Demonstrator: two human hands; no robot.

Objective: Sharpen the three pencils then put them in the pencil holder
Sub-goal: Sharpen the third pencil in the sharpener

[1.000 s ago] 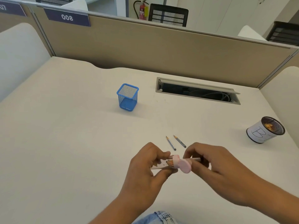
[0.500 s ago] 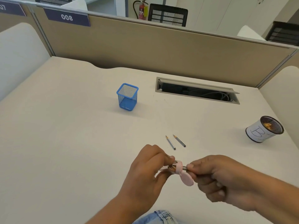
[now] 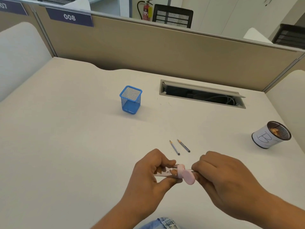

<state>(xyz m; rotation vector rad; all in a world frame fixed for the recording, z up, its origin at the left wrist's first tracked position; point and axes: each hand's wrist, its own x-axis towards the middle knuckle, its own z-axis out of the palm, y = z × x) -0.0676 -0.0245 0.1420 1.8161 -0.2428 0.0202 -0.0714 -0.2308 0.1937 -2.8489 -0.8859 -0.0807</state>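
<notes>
My left hand (image 3: 148, 176) grips a pink sharpener (image 3: 185, 175) just above the near part of the desk. My right hand (image 3: 221, 179) pinches a pencil (image 3: 192, 170) whose tip sits inside the sharpener; most of the pencil is hidden by my fingers. Two short dark pencils (image 3: 175, 147) (image 3: 184, 145) lie side by side on the desk just beyond my hands, points facing away. A blue mesh pencil holder (image 3: 130, 100) stands upright farther back, left of centre, with nothing visible in it.
A round black mesh cup wrapped in white paper (image 3: 269, 138), holding shavings, sits at the right. A cable opening (image 3: 201, 95) is cut into the desk (image 3: 66, 138) at the back. A beige partition (image 3: 165, 52) walls off the far edge.
My right hand has rotated on the pencil, turning it in the sharpener. Both hands shifted slightly nearer and back. The loose pencils and holder stay put.
</notes>
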